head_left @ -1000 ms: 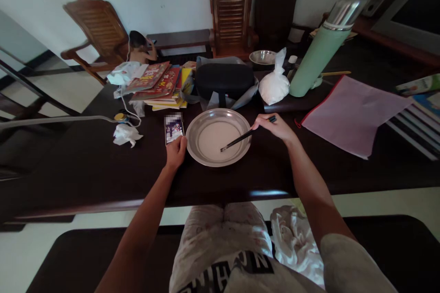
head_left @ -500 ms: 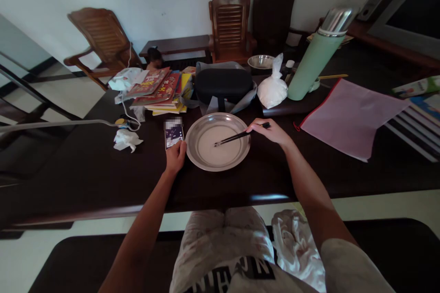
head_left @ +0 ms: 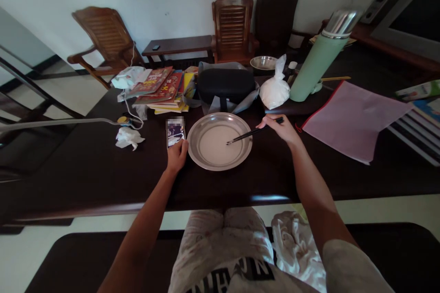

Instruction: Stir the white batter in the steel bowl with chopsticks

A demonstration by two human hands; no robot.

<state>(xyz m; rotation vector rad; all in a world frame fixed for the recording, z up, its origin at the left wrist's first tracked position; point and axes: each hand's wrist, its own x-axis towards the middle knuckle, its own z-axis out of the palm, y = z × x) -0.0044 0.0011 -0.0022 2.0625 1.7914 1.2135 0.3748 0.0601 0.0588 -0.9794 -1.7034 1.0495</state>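
A wide metal basin (head_left: 193, 151) with a pale, whitish mixture (head_left: 218, 149) inside stands before me on the dark table. My right hand (head_left: 277, 126) is closed around a pair of black chopsticks (head_left: 249, 134), held slanting over the basin's right rim. Their tips are at the mixture, right of its middle. My left hand (head_left: 177, 156) is curled closed beside the basin's left rim, at the lower end of a phone (head_left: 176, 132) with its lit screen facing up. Whether these fingers grip the phone or the rim is hidden.
Behind the basin sit a black case (head_left: 225, 83), stacked books (head_left: 160, 87), a tied bag of white powder (head_left: 275, 90) and a tall green thermos (head_left: 319, 62). Right lies a pinkish mesh pouch (head_left: 354, 119); left, crumpled tissue (head_left: 129, 138) and a cable (head_left: 68, 122).
My right hand has drawn the chopsticks rightward, their tips moving from the basin's middle towards its right side. My left hand stays put. The person at the back left is out of sight.
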